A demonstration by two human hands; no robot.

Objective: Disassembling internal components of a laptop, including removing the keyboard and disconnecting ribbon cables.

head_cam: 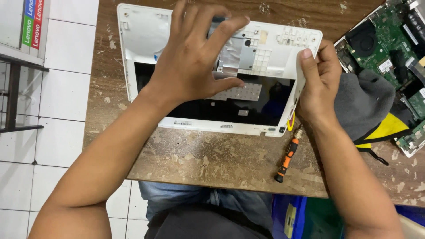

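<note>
A white laptop casing [146, 35] lies inner side up in the upper middle of the frame on a worn wooden table [212, 155]; the left hand [195, 57] rests on its silver foil panel [234, 53], fingers spread and loosely curled; the right hand [316, 84] grips the casing's right edge, thumb on top; an orange-and-black screwdriver [287, 159] lies just below that hand; a bare green circuit board [389, 40] sits at upper right, beside a grey cloth [363, 102].

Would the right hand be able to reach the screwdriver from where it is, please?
Probably yes: the screwdriver lies bare on the table just below the right hand, nothing between them, though that hand now grips the white cover's edge.
</note>
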